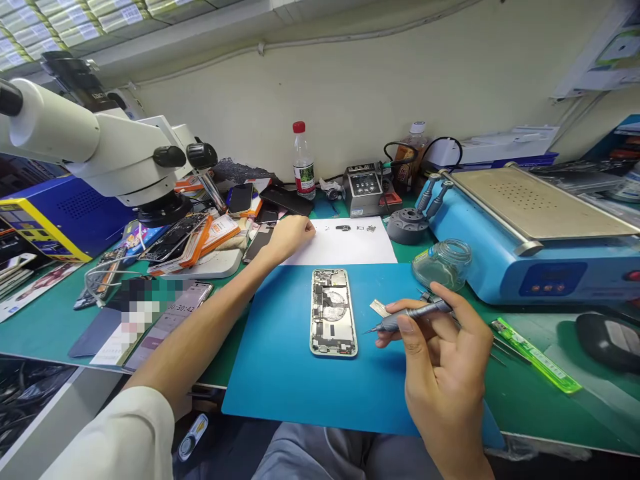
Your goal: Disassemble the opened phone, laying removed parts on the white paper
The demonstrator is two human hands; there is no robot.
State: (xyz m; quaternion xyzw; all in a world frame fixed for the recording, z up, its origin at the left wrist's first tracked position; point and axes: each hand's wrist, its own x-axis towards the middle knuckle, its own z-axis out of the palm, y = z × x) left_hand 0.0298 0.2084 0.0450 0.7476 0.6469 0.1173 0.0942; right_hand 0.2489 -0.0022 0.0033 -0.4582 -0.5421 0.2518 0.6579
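My right hand [445, 367] grips a grey precision screwdriver [410, 315], its thin tip pointing left. Left of that tip, an opened smartphone [333, 313] lies on the blue mat [280, 373] with its inner parts exposed. My left hand [294, 233] reaches past the phone to the left part of a white paper sheet [340, 250]. Its fingers are curled together, and anything between them is hidden. Several small phone parts [343, 228] lie in a row on the paper. A small flat metallic piece [380, 307] rests on the mat by the screwdriver.
A microscope [125, 153] overhangs the left side, above piled phones and boxes. At the back stand a water bottle [303, 167] and a soldering station [363, 190]. Rightward are a glass jar [443, 263], a blue heating plate machine [540, 233] and a green cutter knife [537, 357].
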